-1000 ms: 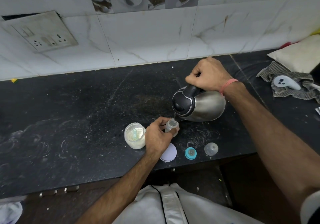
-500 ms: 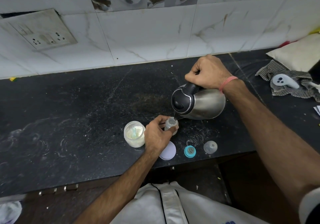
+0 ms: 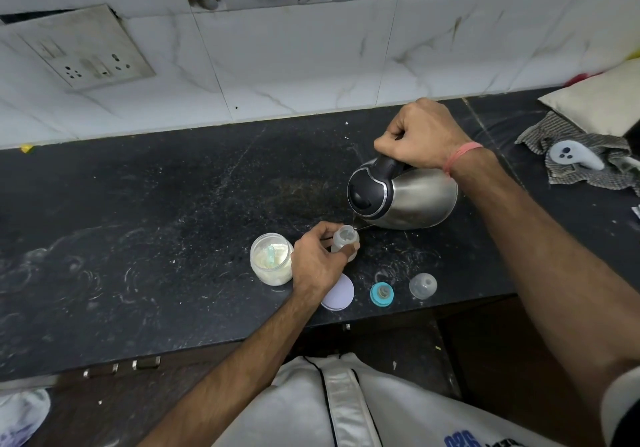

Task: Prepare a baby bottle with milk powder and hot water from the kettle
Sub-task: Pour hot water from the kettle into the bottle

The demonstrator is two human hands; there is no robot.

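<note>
My right hand [image 3: 420, 135] grips the black handle of a steel kettle [image 3: 415, 199], which is tilted left with its spout right over the mouth of a small clear baby bottle [image 3: 344, 240]. The bottle stands on the black counter [image 3: 156, 221], held by my left hand [image 3: 317, 263]. Left of that hand is an open jar of milk powder [image 3: 272, 259] with a pale scoop inside. Close to the front edge lie a lilac jar lid [image 3: 339, 296], a teal bottle ring with teat [image 3: 381, 294] and a clear bottle cap [image 3: 422, 285].
A checked cloth [image 3: 585, 166] with a white controller [image 3: 573, 156] on it lies at the far right, under a cream pillow [image 3: 602, 100]. A wall socket plate [image 3: 83, 48] sits on the tiled wall at upper left. The counter's front edge runs just below the lids.
Both hands, the kettle and the bottle hold nearly the same pose; the kettle stays tilted over the bottle mouth.
</note>
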